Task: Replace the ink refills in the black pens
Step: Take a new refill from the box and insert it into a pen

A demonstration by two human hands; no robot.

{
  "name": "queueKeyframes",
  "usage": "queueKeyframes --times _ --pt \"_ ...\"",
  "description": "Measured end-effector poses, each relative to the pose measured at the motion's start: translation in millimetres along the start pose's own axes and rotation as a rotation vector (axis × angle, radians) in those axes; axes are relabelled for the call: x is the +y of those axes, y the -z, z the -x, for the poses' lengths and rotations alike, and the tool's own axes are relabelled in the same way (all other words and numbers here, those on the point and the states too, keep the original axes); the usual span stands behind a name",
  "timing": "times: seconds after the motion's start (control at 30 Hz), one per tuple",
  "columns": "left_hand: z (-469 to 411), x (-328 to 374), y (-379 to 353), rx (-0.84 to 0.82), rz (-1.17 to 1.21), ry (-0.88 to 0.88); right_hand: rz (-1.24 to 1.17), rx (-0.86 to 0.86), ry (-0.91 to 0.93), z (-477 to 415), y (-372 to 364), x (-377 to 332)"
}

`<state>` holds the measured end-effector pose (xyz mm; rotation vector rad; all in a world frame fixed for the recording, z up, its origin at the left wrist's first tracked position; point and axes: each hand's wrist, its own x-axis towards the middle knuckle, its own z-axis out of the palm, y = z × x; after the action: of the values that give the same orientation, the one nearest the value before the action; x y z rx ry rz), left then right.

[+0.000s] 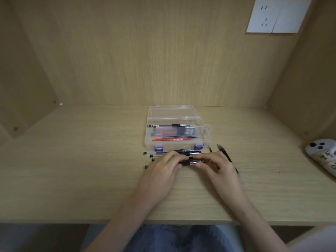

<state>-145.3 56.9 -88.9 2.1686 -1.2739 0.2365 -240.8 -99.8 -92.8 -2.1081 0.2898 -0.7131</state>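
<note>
Seemingly midway: left hand and right hand both pinch one pen on the near side of the box; more pens lie beyond it, refills to the right, so several likely remain.

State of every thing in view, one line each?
left hand, grips the black pen
right hand, pinches its tip end
black pen, held level between both hands
clear case, lid open, pens inside
loose pens, lying before the case
refills, lying right of the case
wall socket, nothing plugged in
</note>
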Motion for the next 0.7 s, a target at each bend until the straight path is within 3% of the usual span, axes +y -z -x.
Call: queueKeyframes --times 0.13,0.37,0.7 --pt "-3.2 6.9 -3.7 -0.032 -0.013 -0.026 -0.015 -0.006 0.004 0.8 1.0 -2.6" --pt "-4.0 6.6 -4.5 0.063 0.008 0.03 -0.029 -0.024 0.045 1.6 0.9 -4.3" --pt "-1.2 6.1 -6.1 0.166 -0.01 -0.035 -0.037 -0.031 0.074 3.1 1.4 -5.8"
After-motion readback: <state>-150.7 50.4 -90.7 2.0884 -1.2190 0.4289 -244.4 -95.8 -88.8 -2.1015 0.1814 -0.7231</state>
